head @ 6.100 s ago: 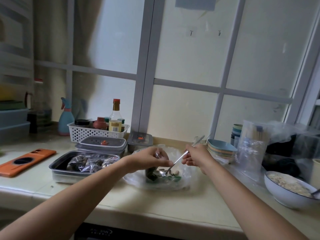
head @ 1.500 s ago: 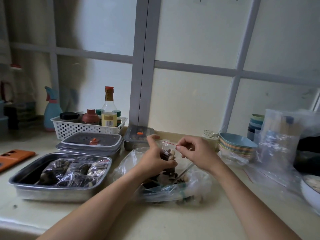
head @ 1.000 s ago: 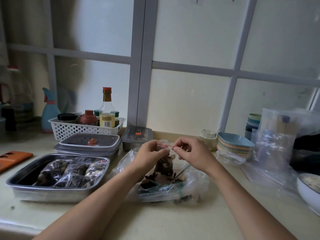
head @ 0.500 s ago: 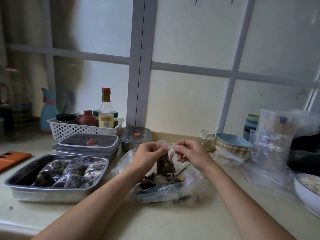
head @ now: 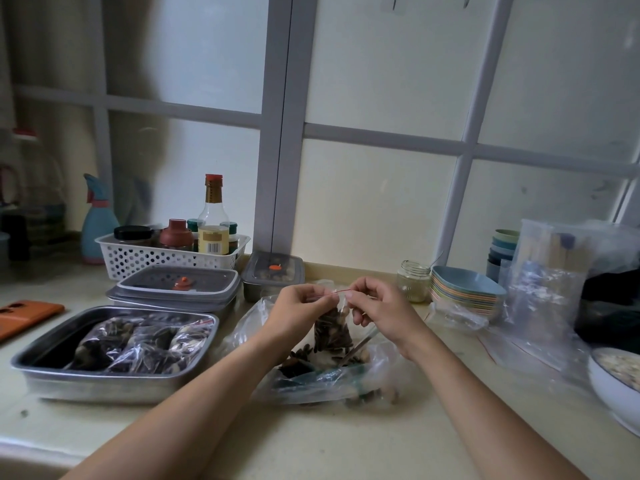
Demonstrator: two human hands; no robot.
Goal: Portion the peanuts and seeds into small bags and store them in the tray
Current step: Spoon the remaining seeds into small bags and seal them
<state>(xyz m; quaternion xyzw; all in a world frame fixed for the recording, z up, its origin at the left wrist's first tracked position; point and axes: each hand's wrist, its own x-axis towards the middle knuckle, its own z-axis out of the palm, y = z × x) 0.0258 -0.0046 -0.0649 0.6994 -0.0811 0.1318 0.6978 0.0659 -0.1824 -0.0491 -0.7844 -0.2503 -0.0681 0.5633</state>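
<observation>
Head view: crinkly clear bag (head: 333, 332) between hands

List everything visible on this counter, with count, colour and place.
small bag: one, clear, red strip, seeds inside, over large bag
large bag: one, clear, centre counter
tray: one, steel, left, filled bags inside
lidded containers: several, grey, behind tray
basket: one, white, behind tray, bottles inside
spray bottle: one, blue, far left
glass jar: one, clear, behind hands
stacked bowls: several, pastel, right
white bowl: one, right edge
left hand: pinches small bag's strip
right hand: pinches strip too
</observation>
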